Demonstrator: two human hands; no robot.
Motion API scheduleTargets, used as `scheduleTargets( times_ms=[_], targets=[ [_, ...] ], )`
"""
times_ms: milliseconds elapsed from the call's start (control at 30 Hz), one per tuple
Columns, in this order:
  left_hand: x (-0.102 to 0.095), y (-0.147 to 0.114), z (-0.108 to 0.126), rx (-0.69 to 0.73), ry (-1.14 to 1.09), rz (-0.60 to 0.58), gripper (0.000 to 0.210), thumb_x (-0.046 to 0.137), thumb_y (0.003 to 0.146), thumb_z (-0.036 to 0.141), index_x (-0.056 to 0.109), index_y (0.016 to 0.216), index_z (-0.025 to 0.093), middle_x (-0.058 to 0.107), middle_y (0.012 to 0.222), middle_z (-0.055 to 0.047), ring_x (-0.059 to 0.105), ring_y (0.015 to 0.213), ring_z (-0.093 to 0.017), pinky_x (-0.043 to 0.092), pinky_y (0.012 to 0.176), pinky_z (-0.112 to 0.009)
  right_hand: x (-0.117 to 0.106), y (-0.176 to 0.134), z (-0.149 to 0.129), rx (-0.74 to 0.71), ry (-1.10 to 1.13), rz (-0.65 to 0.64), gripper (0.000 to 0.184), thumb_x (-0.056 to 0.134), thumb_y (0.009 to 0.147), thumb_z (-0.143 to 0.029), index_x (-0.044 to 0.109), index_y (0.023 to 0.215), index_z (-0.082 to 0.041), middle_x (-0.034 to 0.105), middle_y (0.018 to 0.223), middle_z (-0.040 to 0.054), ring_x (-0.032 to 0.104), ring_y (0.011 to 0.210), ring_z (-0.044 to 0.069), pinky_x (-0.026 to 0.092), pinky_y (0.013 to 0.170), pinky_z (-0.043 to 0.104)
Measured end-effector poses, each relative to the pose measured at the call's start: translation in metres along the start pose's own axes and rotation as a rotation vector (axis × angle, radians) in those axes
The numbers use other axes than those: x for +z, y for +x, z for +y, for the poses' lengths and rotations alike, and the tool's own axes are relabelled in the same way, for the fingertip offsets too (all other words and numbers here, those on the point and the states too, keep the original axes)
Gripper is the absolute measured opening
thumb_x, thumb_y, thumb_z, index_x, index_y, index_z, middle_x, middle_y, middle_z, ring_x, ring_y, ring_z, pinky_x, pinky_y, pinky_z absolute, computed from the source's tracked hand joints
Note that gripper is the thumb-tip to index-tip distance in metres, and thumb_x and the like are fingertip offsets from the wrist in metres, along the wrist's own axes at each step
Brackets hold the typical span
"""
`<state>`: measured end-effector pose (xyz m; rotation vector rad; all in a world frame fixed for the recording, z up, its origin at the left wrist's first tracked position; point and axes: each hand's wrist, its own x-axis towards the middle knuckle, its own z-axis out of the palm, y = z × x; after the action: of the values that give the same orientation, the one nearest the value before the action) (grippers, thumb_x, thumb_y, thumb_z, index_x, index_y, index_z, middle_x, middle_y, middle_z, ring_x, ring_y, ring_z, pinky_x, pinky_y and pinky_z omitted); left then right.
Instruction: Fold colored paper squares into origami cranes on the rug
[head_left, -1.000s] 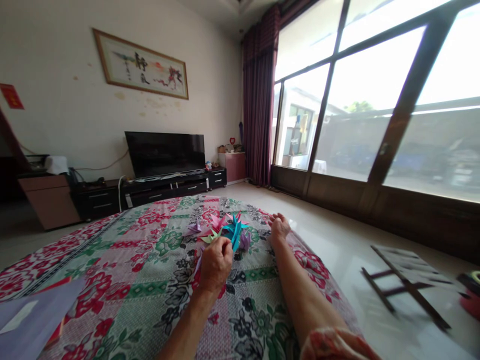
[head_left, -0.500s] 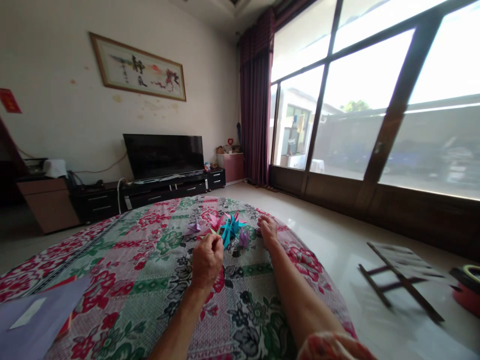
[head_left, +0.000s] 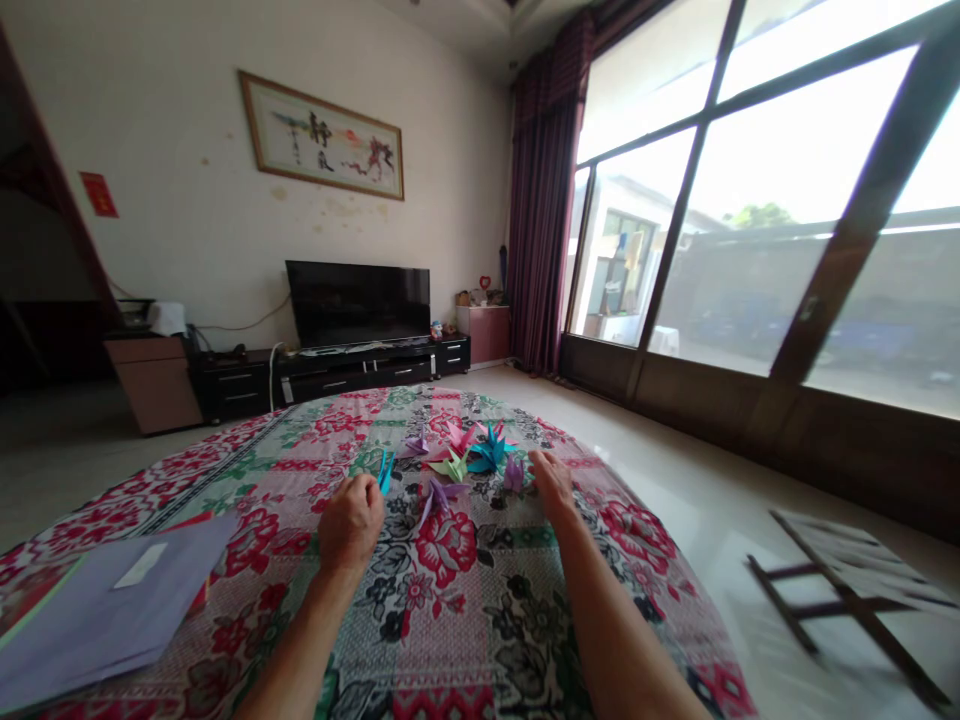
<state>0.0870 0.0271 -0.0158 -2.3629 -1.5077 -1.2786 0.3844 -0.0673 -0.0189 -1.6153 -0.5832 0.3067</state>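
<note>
My left hand [head_left: 351,520] is closed, pinching a blue folded-paper crane [head_left: 386,472] upright above the cloth. My right hand [head_left: 551,482] rests at the right of the group, fingers loosely bent and apart, beside a small purple paper crane [head_left: 514,473]. Between the hands lie more folded cranes: a blue one [head_left: 491,450], a pink one [head_left: 459,437], a light green one [head_left: 452,464] and two purple ones, one at the back [head_left: 416,444] and one nearer me [head_left: 438,496]. Some wings overlap.
A flowered tablecloth [head_left: 300,500] covers the round table. Sheets of purple paper [head_left: 112,610] over red and green ones lie at the left. A folding stool [head_left: 855,570] stands on the floor at right. Beyond are a television [head_left: 360,303] and large windows [head_left: 780,190].
My left hand has moved left, away from the group, with a blue crane in it. The light green crane and the nearer purple one now show fully. The view has swung left.
</note>
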Motion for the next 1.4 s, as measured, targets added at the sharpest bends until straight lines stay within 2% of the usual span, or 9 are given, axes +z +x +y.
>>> scheduleTargets(
  times_ms=[167,267,433,567,667,767,1000,1200,1400],
  targets=[
    [0.004,-0.008,-0.001,0.067,0.043,-0.064,0.022,0.04,0.083,0.024,0.062,0.082,0.019,0.061,0.08,-0.006,0.059,0.076,-0.018,0.042,0.067,-0.026,0.003,-0.008,-0.007,0.045,-0.016,-0.084,0.03,0.061,0.054,-0.029,0.068,0.081,-0.016,0.065,0.065,0.0029,0.059,0.058,0.016,0.043,0.047,0.023],
    [0.003,-0.01,0.008,0.11,-0.002,-0.048,0.02,0.045,0.081,0.023,0.062,0.088,0.019,0.062,0.086,-0.006,0.058,0.083,-0.019,0.044,0.075,-0.027,0.006,-0.009,-0.009,0.025,-0.021,-0.131,0.033,0.064,0.05,-0.027,0.068,0.081,-0.015,0.065,0.065,0.002,0.057,0.055,0.014,0.043,0.047,0.022],
    [-0.006,-0.009,0.048,0.287,-0.126,0.047,0.021,0.047,0.081,0.02,0.062,0.095,0.017,0.06,0.099,-0.009,0.054,0.095,-0.021,0.041,0.089,-0.032,0.012,-0.009,-0.011,-0.059,-0.064,-0.122,0.035,0.065,0.05,-0.026,0.069,0.084,-0.016,0.063,0.063,-0.0007,0.057,0.059,0.014,0.042,0.053,0.023],
    [0.0,-0.008,0.089,0.388,-0.197,-0.115,0.02,0.045,0.081,0.015,0.064,0.087,0.019,0.061,0.088,-0.006,0.054,0.089,-0.018,0.043,0.085,-0.029,0.011,-0.013,-0.02,-0.122,-0.094,-0.154,0.031,0.064,0.058,-0.037,0.069,0.081,-0.017,0.065,0.067,0.0013,0.06,0.063,0.016,0.043,0.055,0.024],
    [0.01,-0.005,0.109,0.396,-0.157,-0.209,0.02,0.048,0.079,0.013,0.065,0.087,0.019,0.06,0.085,-0.006,0.053,0.089,-0.019,0.042,0.086,-0.032,0.007,-0.013,-0.024,-0.011,0.066,-0.113,0.032,0.058,0.064,-0.038,0.067,0.085,-0.015,0.066,0.071,0.0033,0.061,0.06,0.016,0.043,0.05,0.023],
    [0.015,-0.003,0.12,0.426,-0.12,-0.235,0.023,0.05,0.077,0.013,0.066,0.092,0.02,0.059,0.09,-0.007,0.052,0.092,-0.021,0.041,0.087,-0.035,0.003,-0.011,-0.021,0.086,0.157,-0.053,0.028,0.059,0.062,-0.028,0.065,0.085,-0.014,0.063,0.065,0.0022,0.058,0.054,0.013,0.041,0.045,0.021],
    [0.02,0.0,0.144,0.497,-0.077,-0.21,0.039,0.047,0.08,0.013,0.059,0.114,0.028,0.05,0.125,-0.008,0.049,0.102,-0.024,0.039,0.088,-0.039,0.008,-0.01,-0.014,0.119,0.204,-0.143,0.027,0.061,0.058,-0.019,0.064,0.084,-0.013,0.059,0.056,-0.0014,0.053,0.047,0.009,0.046,0.046,0.022],
    [0.035,0.007,0.148,0.534,-0.039,-0.292,0.022,0.051,0.081,0.019,0.072,0.078,0.026,0.059,0.112,-0.006,0.048,0.098,-0.024,0.038,0.085,-0.041,0.007,-0.007,-0.014,0.088,0.141,-0.156,0.029,0.06,0.061,-0.023,0.064,0.087,-0.013,0.062,0.062,0.0015,0.057,0.053,0.012,0.047,0.049,0.023],
    [0.044,0.008,0.133,0.563,-0.049,-0.262,0.022,0.052,0.082,0.022,0.072,0.076,0.027,0.062,0.106,-0.005,0.047,0.097,-0.023,0.038,0.083,-0.039,-0.004,0.0,-0.007,0.039,-0.031,-0.138,0.022,0.061,0.061,-0.028,0.068,0.079,-0.016,0.064,0.064,0.0025,0.061,0.062,0.017,0.043,0.048,0.021]
  ],
)
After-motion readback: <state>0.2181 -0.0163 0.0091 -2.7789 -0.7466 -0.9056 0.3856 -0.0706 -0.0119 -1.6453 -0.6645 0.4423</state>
